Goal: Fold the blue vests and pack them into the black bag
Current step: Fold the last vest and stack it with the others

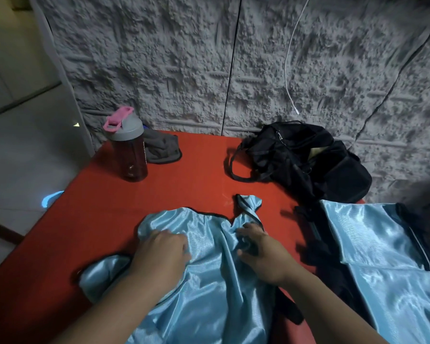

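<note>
The black bag (308,160) lies slumped at the far right of the red tabletop (189,175), against the wall, its strap looping out toward the left. Its top gapes a little, and a sliver of something pale yellow shows in the opening; what else it holds cannot be made out. At the far left corner stands a dark red bottle (129,150) with a grey lid and pink flip cap, upright and closed. Just behind it lies a crumpled grey cloth (163,148).

Near the front edge a shiny blue vest (209,274) with black trim is spread out and rumpled, neck end pointing toward the wall, one shoulder strap twisted up beyond the right hand. The left hand (163,249) rests on the vest's left shoulder area with fingers curled down into the fabric, apparently bunching it. The right hand (261,252) sits on the right shoulder area, its fingers bent and pinching a fold of the fabric beside the strap. A second blue vest (377,254) lies flatter on the right side, near the bag, with dark fabric under and beside it.

The tabletop is smooth and red. Behind it rises a rough grey textured wall (184,70) with dark vertical seams, and a white cable (289,70) hangs down it above the bag. To the left is pale tiled floor (23,157).
</note>
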{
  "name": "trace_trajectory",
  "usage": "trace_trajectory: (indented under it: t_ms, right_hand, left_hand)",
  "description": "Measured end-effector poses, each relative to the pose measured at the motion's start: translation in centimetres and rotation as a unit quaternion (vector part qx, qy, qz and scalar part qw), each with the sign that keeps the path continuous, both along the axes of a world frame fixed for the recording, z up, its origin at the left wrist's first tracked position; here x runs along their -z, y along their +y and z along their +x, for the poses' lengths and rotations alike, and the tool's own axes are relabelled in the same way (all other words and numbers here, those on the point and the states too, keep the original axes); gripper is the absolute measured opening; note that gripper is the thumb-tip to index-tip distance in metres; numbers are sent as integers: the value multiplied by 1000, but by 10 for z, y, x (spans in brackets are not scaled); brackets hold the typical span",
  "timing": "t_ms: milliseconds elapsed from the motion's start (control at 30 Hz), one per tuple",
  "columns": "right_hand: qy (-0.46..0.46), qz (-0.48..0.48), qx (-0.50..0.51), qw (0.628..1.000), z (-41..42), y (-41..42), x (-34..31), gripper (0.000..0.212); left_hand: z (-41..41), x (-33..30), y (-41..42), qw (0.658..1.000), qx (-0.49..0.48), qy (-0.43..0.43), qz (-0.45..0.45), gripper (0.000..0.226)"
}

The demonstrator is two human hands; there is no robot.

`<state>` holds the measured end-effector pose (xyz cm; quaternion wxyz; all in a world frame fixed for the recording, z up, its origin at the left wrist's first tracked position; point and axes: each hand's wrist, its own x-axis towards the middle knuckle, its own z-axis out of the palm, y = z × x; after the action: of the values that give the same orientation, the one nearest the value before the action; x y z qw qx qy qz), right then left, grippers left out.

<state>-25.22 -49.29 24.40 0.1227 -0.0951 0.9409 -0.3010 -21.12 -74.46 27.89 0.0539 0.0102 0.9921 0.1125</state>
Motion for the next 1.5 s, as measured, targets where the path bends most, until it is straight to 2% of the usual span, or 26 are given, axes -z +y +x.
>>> trace_trajectory:
  t_ms: [67,167,300,400,500,600,700,767,833,933,1033,1100,1167,1267,1467,1500]
  right_hand:
    - [32,14,91,995,-4,3,1,53]
    - [17,30,198,980,-9,12,0,70]
    - [27,29,217,975,-14,9,-1,73]
    - [47,99,172,979,-16,-1,3,66]
    - [15,136,146,980,-11,-8,8,59]
    - [7,136,98,986,-6,-10,8,54]
    - [5,102,40,994,-3,-12,-4,47]
    - [16,75,50,996,-3,-10,-7,46]
    - [33,80,81,993,-5,-9,-6,55]
    - [63,68,120,989,0,-22,-4,57]
    - [33,105,84,990,12,-39,2,72]
    - [-3,164,55,985,17,-43,10,82]
    - [-20,188,43,981,19,-44,14,86]
    - [-4,207,35,978,26,-45,19,85]
    - [31,241,17,970,36,-45,25,83]
    - [30,245,17,969,36,-45,25,83]
  left_hand:
    - [-1,2,-3,999,-26,-17,-44,38]
    - [-1,8,-8,996,-57,-66,-33,57]
    - [-3,11,-11,992,-84,-77,-55,89]
    - [-5,10,-14,982,-130,-116,-68,111]
    - [-9,11,-10,989,-117,-84,-16,101]
    - [-13,10,-4,982,-113,-19,151,66]
    - [-18,5,-4,936,-149,51,314,35]
    - [-22,2,-8,894,-212,40,392,27]
    - [-27,7,-16,843,-281,-7,458,28]
    - [-31,19,-30,800,-323,-83,499,41]
    - [-31,21,-34,769,-327,-125,535,23]
    - [-33,20,-32,765,-312,-111,552,24]
    - [-37,17,-29,758,-302,-84,572,37]
    - [-42,11,-29,747,-257,-65,610,54]
    - [-45,2,-37,749,-202,-150,612,52]
    - [-46,2,-38,759,-197,-162,600,52]
